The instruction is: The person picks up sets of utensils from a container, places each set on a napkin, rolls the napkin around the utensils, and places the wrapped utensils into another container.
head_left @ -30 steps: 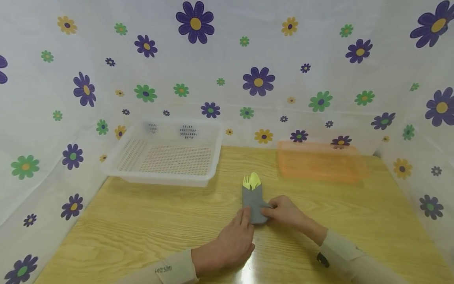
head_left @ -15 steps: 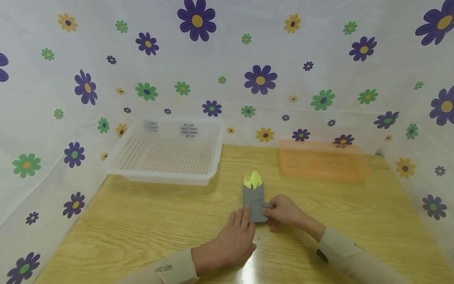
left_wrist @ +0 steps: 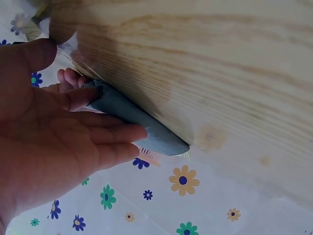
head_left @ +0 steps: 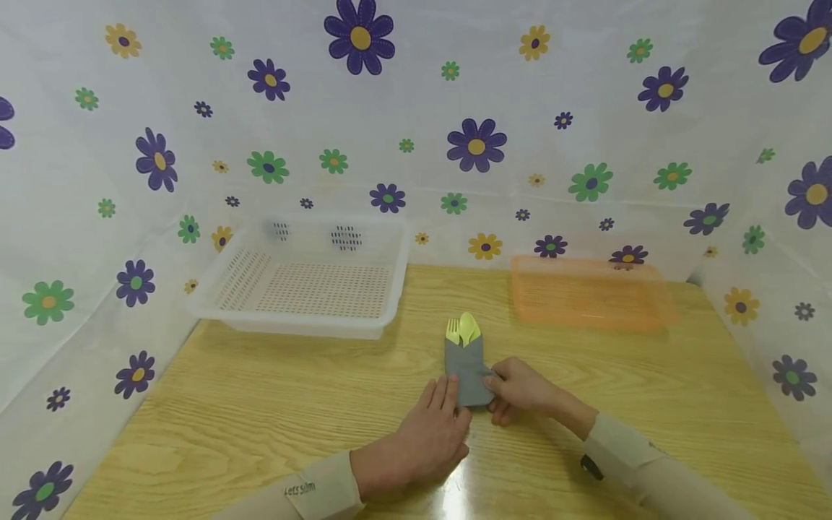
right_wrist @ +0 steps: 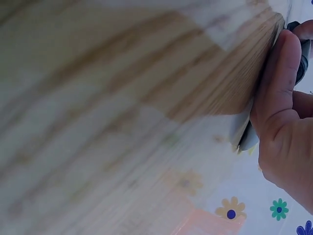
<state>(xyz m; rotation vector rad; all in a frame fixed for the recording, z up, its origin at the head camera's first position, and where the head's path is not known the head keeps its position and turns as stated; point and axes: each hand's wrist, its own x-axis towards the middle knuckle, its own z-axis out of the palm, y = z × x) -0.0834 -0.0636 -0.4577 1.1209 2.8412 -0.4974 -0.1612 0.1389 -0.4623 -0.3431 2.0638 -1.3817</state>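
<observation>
A grey folded cloth [head_left: 466, 375] lies on the table in the head view, wrapped around a yellow fork [head_left: 452, 331] and a yellow spoon [head_left: 467, 328]. Only their upper ends stick out at its far end. My left hand [head_left: 429, 433] rests its straight fingertips on the cloth's lower left edge; the left wrist view shows the fingers extended along the grey cloth [left_wrist: 142, 125]. At the lower right, my right hand [head_left: 525, 390] pinches a flap of the cloth between thumb and fingers. The cloth is partly hidden behind that hand in the right wrist view.
A white perforated basket [head_left: 383, 331] stands at the back left of the wooden table [head_left: 260, 404]. An orange translucent tray [head_left: 585, 318] is at the back right. A flower-printed white sheet [head_left: 416, 108] encloses the back and sides.
My right fingers have shifted slightly at the cloth's lower right flap, which lies a little flatter. My left hand stays nearly in place, its fingers a little more spread than at first.
</observation>
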